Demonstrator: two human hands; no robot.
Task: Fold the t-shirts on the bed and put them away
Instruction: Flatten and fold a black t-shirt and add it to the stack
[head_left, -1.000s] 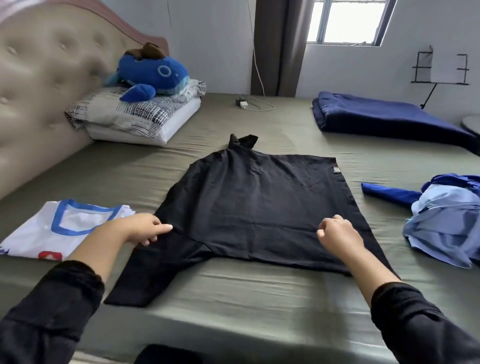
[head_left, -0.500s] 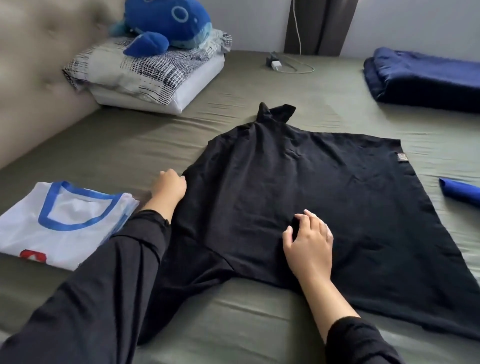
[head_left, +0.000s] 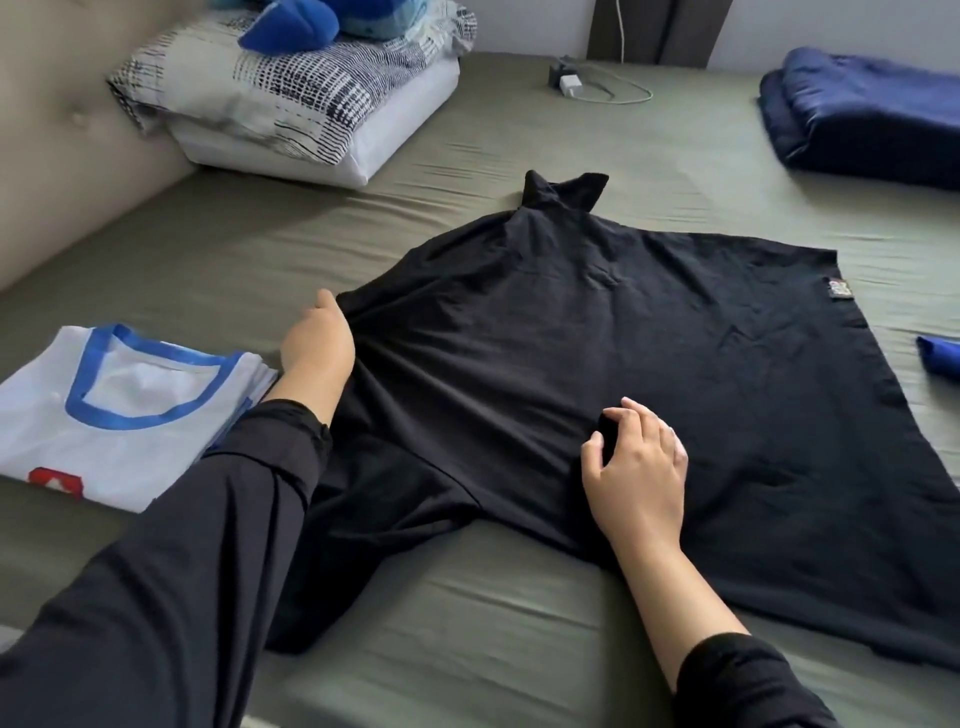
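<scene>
Two spots on the black t-shirt (head_left: 597, 332) are gripped. Left hand (head_left: 317, 343) holds the shoulder edge, fingers hidden; cloth is pinched by the right hand (head_left: 636, 467), probably for a fold.

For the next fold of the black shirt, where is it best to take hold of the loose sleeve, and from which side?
Probably at the cuff end of the sleeve, coming from the near edge of the bed. It lies flat, pointing toward the person, free of the black shirt body, so a pinch there could swing it over.
</scene>
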